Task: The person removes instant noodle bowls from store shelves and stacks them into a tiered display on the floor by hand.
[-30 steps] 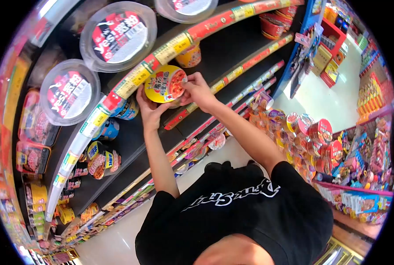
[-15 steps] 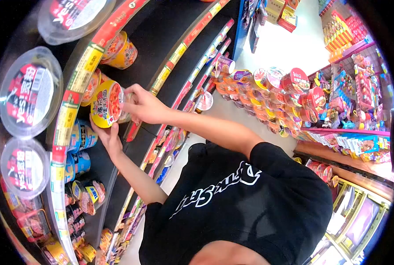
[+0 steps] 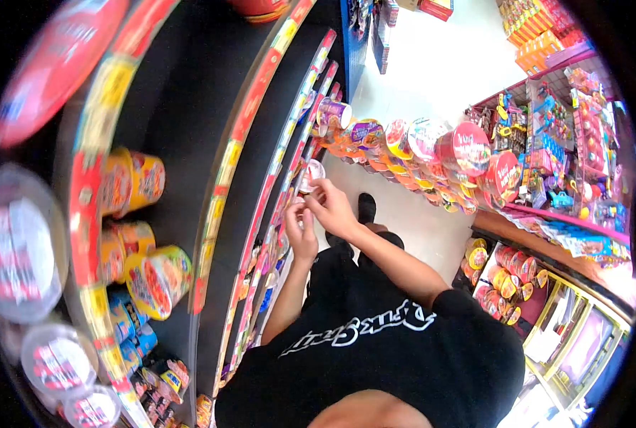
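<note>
My left hand [image 3: 302, 234] is raised in front of my body, fingers pointing up and slightly apart. Close beside it is my right hand [image 3: 332, 208], its fingers loosely bent toward the left fingertips. I see nothing held in either hand. Just past the fingers, a white-lidded cup [image 3: 312, 175] shows by the lower shelves. To the left, apart from both hands, a noodle cup with a yellow and red lid [image 3: 150, 285] leans tilted on the black shelf, next to other orange noodle cups [image 3: 134, 184].
Shelf edges with red and yellow price strips [image 3: 229, 160] run along my left. Clear-lidded bowls [image 3: 18, 246] stand on the nearest shelf. Ahead is a stack of noodle cups [image 3: 411, 139] on the floor. A rack of small hanging packs [image 3: 546, 143] stands at the right.
Both hands have let go of the yellow-lidded noodle cup, which now sits on the shelf. They have moved right and back toward my body. The view has shifted too.
</note>
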A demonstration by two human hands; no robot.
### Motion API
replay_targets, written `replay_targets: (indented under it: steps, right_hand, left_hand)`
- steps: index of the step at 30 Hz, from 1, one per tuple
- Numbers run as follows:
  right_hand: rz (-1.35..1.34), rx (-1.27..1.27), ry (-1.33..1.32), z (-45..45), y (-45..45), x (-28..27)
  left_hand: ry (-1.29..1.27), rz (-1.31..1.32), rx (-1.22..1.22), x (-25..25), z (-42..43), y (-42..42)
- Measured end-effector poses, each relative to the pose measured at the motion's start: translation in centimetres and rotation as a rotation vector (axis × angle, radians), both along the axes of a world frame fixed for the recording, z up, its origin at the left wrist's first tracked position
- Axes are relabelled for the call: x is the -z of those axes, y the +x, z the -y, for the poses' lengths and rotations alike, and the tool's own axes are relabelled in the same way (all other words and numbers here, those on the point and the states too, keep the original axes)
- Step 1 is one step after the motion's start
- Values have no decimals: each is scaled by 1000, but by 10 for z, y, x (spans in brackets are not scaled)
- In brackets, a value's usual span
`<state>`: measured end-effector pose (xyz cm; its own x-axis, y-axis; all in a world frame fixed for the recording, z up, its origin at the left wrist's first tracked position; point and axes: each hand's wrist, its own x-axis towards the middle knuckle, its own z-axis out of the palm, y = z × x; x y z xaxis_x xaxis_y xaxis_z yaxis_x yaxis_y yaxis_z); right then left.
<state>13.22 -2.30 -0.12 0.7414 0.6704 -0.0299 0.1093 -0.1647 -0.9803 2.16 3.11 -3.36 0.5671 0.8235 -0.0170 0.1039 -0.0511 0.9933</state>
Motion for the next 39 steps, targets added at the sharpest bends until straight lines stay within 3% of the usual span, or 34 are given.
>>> replay_targets:
  steps: [2, 6, 11, 15, 18, 20, 25, 26, 30, 34, 39]
  right_hand:
    - [-30, 54, -156, 8, 34, 30]
    - [-70, 128, -391, -3, 92, 116]
    - [184, 266, -328, -58, 150, 196]
    - [324, 228, -558, -105, 208, 237]
    - [464, 172, -769, -132, 247, 272]
    - [572, 171, -857, -148, 260, 299]
    - [619, 141, -998, -165, 272, 343]
    - [642, 149, -1005, -166, 272, 349]
    - [641, 114, -1011, -162, 272, 341]
    - [642, 126, -901, -158, 275, 342]
    - [674, 157, -810, -150, 277, 336]
  left_hand:
    - [-137, -131, 47, 34, -1, 37]
    - [-273, -202, 71, 158, -18, 86]
    - [-423, -66, 22, 296, -58, 149]
    - [-988, 14, -24, 406, -121, 185]
    - [-1208, -146, -155, 423, -147, 203]
    - [-969, -246, -229, 411, -155, 231]
    - [-1037, -237, -430, 466, -190, 257]
    - [-1069, -237, -427, 473, -195, 258]
    - [-999, -137, -316, 429, -187, 285]
    - [-1047, -57, -126, 439, -190, 289]
    - [-1060, -93, -154, 444, -190, 292]
